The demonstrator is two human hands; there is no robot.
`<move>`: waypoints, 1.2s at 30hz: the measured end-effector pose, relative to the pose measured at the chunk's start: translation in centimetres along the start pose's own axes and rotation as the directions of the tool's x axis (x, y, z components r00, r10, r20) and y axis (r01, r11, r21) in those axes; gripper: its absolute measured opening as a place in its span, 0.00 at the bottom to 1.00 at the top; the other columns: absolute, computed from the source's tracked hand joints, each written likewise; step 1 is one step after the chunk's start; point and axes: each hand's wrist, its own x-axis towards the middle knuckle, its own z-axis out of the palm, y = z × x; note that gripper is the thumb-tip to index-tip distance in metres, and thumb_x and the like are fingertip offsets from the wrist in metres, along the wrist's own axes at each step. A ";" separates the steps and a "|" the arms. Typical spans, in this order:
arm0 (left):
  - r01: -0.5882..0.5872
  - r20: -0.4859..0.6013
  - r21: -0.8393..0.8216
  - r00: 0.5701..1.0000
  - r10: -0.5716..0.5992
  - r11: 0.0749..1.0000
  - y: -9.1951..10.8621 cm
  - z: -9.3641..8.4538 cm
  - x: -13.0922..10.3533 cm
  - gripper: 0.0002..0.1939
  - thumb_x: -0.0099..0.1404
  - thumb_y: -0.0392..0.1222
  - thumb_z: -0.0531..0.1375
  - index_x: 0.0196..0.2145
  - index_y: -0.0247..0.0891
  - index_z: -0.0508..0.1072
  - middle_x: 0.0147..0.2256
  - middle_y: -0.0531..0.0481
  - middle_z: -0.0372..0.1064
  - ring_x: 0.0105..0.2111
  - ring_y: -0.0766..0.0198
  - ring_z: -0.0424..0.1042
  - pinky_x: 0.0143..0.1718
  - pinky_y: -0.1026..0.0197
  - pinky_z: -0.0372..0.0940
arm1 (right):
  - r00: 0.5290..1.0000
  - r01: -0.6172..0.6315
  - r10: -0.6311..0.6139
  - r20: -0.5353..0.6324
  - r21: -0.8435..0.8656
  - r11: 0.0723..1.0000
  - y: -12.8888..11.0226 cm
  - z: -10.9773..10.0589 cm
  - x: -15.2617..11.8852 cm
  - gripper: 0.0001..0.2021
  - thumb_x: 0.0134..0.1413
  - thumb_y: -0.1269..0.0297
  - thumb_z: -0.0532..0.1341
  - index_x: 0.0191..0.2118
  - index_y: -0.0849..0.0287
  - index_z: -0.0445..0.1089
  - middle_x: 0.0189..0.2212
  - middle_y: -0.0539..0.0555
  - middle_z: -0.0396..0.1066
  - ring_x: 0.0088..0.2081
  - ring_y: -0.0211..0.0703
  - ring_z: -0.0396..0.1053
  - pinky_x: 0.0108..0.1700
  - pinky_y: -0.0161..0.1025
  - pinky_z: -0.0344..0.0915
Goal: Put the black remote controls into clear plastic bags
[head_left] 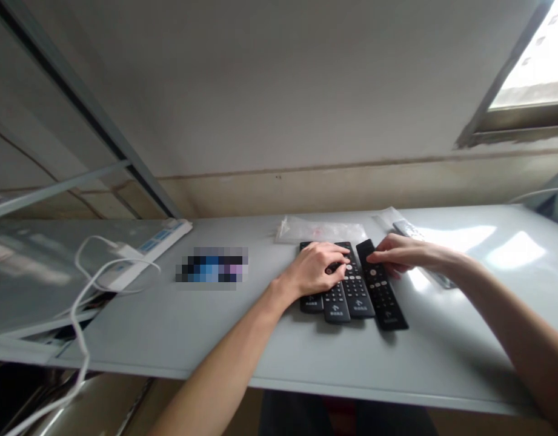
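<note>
Several black remote controls lie side by side on the grey table [169, 339]. My left hand [317, 268] rests over the upper part of the left remote [311, 304], the middle remote [337, 310] and the one beside it [359, 303], its fingers curled on them. My right hand [394, 254] pinches the upper end of the rightmost remote [388, 309], which is tilted slightly away from the others. Behind the remotes lies a clear plastic bag [322, 230]. Another remote in a clear bag [408, 230] is partly hidden by my right wrist.
A blurred-out flat object [212, 266] lies left of my left hand. Further left are a white power strip [151, 251] and a white cable [81, 333]. A metal frame post [119, 145] stands at the left, a wall behind the table.
</note>
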 end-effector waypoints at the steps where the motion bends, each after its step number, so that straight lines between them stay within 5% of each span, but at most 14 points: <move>1: -0.009 -0.013 0.001 1.000 0.009 1.000 0.0 0.0 0.0 0.12 0.66 0.34 0.65 0.43 0.45 0.86 0.50 0.43 0.83 0.52 0.46 0.80 0.61 0.39 0.70 | 1.000 -0.009 0.008 0.026 0.032 0.999 -0.4 0.4 -0.1 0.31 0.51 0.29 0.68 0.26 0.57 0.72 0.21 0.54 0.72 0.24 0.41 0.66 0.29 0.40 0.61; 8: -0.029 0.002 0.031 1.000 0.029 0.999 0.2 -0.2 -0.1 0.14 0.68 0.38 0.66 0.50 0.45 0.84 0.50 0.41 0.78 0.50 0.46 0.78 0.57 0.44 0.71 | 0.987 -0.036 0.030 0.159 0.037 0.999 -2.2 1.1 -0.5 0.35 0.52 0.25 0.65 0.20 0.58 0.71 0.20 0.57 0.72 0.23 0.40 0.63 0.29 0.40 0.58; 14: -0.004 -0.002 -0.018 1.000 0.004 1.000 0.5 -0.4 -0.1 0.13 0.65 0.37 0.68 0.47 0.47 0.85 0.48 0.42 0.77 0.49 0.47 0.78 0.61 0.41 0.67 | 0.943 -0.004 0.022 0.331 -0.056 0.998 -0.4 1.0 0.9 0.41 0.60 0.24 0.56 0.17 0.60 0.73 0.16 0.59 0.71 0.19 0.37 0.59 0.25 0.39 0.54; 21: 0.002 0.012 -0.053 1.000 -0.002 0.999 0.4 -0.1 0.0 0.13 0.65 0.34 0.68 0.46 0.44 0.86 0.52 0.41 0.81 0.56 0.42 0.78 0.63 0.38 0.68 | 0.939 -0.015 0.019 0.345 -0.015 1.000 1.3 1.5 2.1 0.42 0.64 0.26 0.54 0.19 0.62 0.74 0.16 0.60 0.73 0.17 0.36 0.59 0.22 0.37 0.52; 24: -0.005 0.021 -0.063 1.000 0.006 0.998 0.6 -0.3 0.0 0.20 0.65 0.35 0.68 0.54 0.45 0.83 0.55 0.42 0.80 0.58 0.44 0.78 0.65 0.40 0.67 | 0.956 -0.006 0.014 0.294 -0.030 1.000 1.1 1.8 2.1 0.42 0.64 0.26 0.52 0.17 0.61 0.72 0.15 0.59 0.72 0.16 0.36 0.59 0.22 0.37 0.53; 31: -0.096 0.248 0.249 0.968 0.032 0.964 1.0 -1.0 0.0 0.18 0.76 0.45 0.61 0.57 0.36 0.80 0.66 0.42 0.71 0.68 0.54 0.69 0.72 0.49 0.61 | 0.988 0.007 0.012 0.151 -0.124 0.992 -0.2 2.4 1.7 0.42 0.65 0.25 0.49 0.16 0.58 0.68 0.14 0.58 0.69 0.17 0.39 0.64 0.25 0.39 0.60; 34: -0.109 0.267 0.274 0.963 0.033 0.956 1.0 -0.9 0.0 0.19 0.77 0.46 0.60 0.58 0.35 0.80 0.64 0.42 0.72 0.67 0.55 0.70 0.72 0.51 0.62 | 0.985 -0.064 0.030 -0.169 -0.202 0.977 0.3 0.7 1.6 0.38 0.69 0.30 0.47 0.23 0.58 0.73 0.19 0.58 0.73 0.21 0.44 0.68 0.29 0.41 0.61; 36: -0.103 0.267 0.275 0.963 0.027 0.956 0.8 -0.8 -0.1 0.19 0.77 0.47 0.60 0.58 0.35 0.80 0.64 0.42 0.72 0.66 0.55 0.71 0.72 0.50 0.62 | 0.897 -0.136 -0.014 -0.442 -0.307 0.942 1.4 -1.0 1.7 0.32 0.71 0.37 0.48 0.31 0.57 0.75 0.26 0.60 0.77 0.25 0.47 0.71 0.31 0.43 0.60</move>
